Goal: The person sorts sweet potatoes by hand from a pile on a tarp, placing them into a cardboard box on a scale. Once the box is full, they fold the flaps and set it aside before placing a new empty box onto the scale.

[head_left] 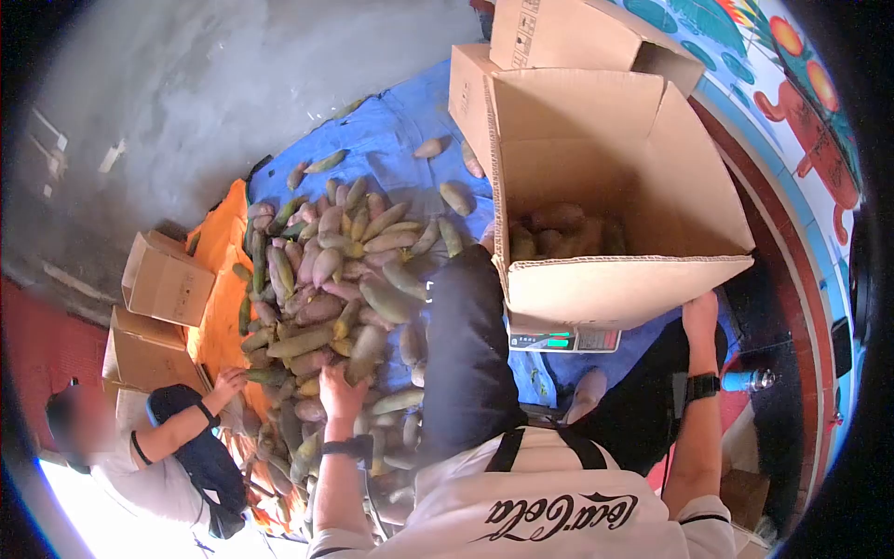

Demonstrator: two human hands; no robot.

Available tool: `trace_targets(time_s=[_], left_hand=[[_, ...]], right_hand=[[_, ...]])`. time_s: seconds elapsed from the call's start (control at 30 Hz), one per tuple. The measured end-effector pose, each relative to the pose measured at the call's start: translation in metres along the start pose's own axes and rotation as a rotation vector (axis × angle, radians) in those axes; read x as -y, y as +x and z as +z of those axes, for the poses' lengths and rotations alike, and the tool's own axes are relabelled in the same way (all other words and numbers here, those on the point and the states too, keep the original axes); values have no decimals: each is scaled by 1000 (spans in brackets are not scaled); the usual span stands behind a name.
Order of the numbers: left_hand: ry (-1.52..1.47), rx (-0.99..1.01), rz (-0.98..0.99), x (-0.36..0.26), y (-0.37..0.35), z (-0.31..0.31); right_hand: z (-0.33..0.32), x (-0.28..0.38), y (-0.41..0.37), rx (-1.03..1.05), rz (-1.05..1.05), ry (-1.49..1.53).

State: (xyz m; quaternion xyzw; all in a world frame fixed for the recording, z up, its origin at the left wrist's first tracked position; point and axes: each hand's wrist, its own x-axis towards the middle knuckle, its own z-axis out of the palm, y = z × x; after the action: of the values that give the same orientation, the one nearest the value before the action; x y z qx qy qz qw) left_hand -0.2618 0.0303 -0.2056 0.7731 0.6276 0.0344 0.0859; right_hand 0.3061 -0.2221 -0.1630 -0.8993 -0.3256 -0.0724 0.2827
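Observation:
My left hand (344, 393) reaches into a pile of long, plump, green and pinkish-purple vegetables (307, 307) of a kind I cannot make out. Its fingers are curled at the lower end of a grey-green long vegetable (367, 352). On my right, my right hand (700, 317) grips the near lower side of a large open cardboard box (615, 289), its fingertips partly hidden. Several of the vegetables (559, 219) lie in shadow at the bottom of this box. The box stands on a digital scale (568, 341) with a lit green display.
A blue tarp (410, 102) and an orange sheet (216, 252) lie under the pile. At the left, a co-worker's hand (230, 382) touches a green vegetable. Cardboard boxes (169, 279) stand behind. Another box (577, 37) sits beyond mine. A bottle (748, 380) lies at right.

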Motion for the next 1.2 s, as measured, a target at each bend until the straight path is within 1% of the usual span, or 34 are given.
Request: trace_targets(time_s=[0.07,0.1,0.17,0.2,0.23,0.27,0.3,0.33,0.37,0.43,0.47,0.5,0.57,0.6,0.63,0.67,0.7,0.77,0.8,0.83,0.9,0.93,0.97,1.03,1.17,1.2], left_hand=[[-39,-241,105,-35,13,-40],[-56,-358,168,-55,18,-59],[-187,-494,312,-102,28,-106],[-282,-526,352,-125,30,-128],[-381,-552,391,-147,31,-145],[-578,-599,453,-165,34,-154],[-779,-641,509,-182,36,-162],[-979,-604,534,-204,34,-174],[-1177,-560,550,-225,30,-186],[-1261,-641,606,-258,27,-205],[-1351,-679,639,-272,27,-212],[-1374,-708,655,-286,25,-219],[-1474,-663,722,-303,26,-222],[-1476,-653,723,-309,25,-219],[-1423,-590,719,-314,24,-214],[-1369,-527,714,-319,22,-210],[-1328,-385,660,-323,15,-207],[-1193,-301,711,-326,17,-192],[-1114,-320,807,-330,13,-187],[-995,-238,795,-331,17,-181],[-913,-59,730,-338,11,-174],[-891,-149,813,-342,12,-167],[-565,-292,893,-339,17,-166],[-778,-158,839,-343,15,-170],[-791,-217,858,-343,15,-171],[-692,-254,899,-341,15,-171]], right_hand=[[-7,12,0,28,-46,-8],[-6,13,0,24,-33,-11],[-3,11,-1,-7,-55,43],[-5,12,-1,-31,-123,20],[1,4,0,6,-3,21],[-7,15,-1,-4,-45,71],[1,3,0,21,3,17],[-6,14,-1,-14,-27,40],[-5,11,-1,-1,-47,5],[-1,8,0,-5,-7,27],[-3,8,1,-7,6,17],[-5,9,1,0,-14,4],[-6,11,-1,10,-22,-13],[-7,14,0,8,9,0],[-7,15,0,5,38,15],[-7,14,0,-13,-14,19],[-7,14,-1,-10,-7,16],[-6,13,1,16,14,38],[-5,10,1,17,18,36],[-3,8,1,24,-2,27],[2,2,3,30,-22,16],[4,1,3,30,-1,6],[5,0,3,31,19,-3],[3,3,2,18,15,7],[1,7,2,2,-1,36],[-2,8,2,2,-2,36]])
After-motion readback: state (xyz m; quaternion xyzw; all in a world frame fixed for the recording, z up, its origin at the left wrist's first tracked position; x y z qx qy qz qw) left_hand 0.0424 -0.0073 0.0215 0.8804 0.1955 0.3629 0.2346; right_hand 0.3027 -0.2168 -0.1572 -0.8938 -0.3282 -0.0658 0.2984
